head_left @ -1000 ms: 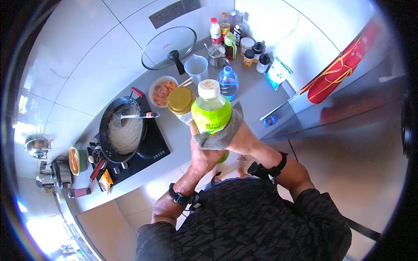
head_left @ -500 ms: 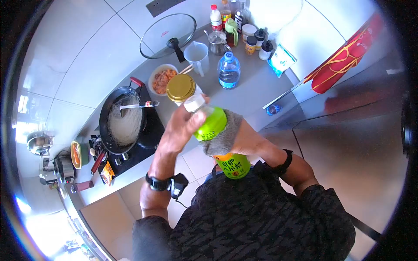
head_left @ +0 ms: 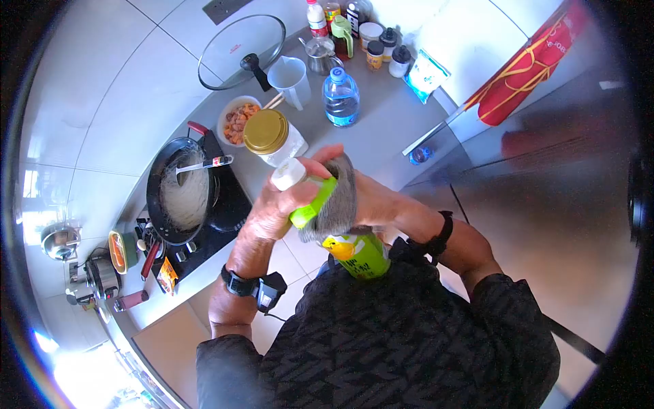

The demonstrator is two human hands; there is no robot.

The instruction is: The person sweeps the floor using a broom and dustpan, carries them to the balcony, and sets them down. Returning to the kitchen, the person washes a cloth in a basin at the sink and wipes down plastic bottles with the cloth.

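Observation:
A green drink bottle point(head_left: 364, 258) with a white cap point(head_left: 288, 173) is tilted in front of my chest, its base against my dark shirt. My left hand point(head_left: 272, 204) is closed around the bottle's upper part, just under the cap. A grey cloth point(head_left: 334, 204) lies wrapped across the bottle's middle. My right hand point(head_left: 375, 201) presses that cloth onto the bottle, its fingers partly hidden behind it. Just beyond the cap stands a clear jar with a gold lid point(head_left: 266, 132).
A wok point(head_left: 182, 191) with pale contents and a ladle sits on the stove at left. On the counter are a bowl of chopped food point(head_left: 236, 125), a measuring jug point(head_left: 289, 80), a water bottle point(head_left: 340, 102) and a glass lid point(head_left: 235, 51). Seasoning bottles line the wall.
The cloth and my right hand have moved up the bottle toward my left hand, covering more of its upper part. The whole view has shifted slightly, with counter objects now further left and higher.

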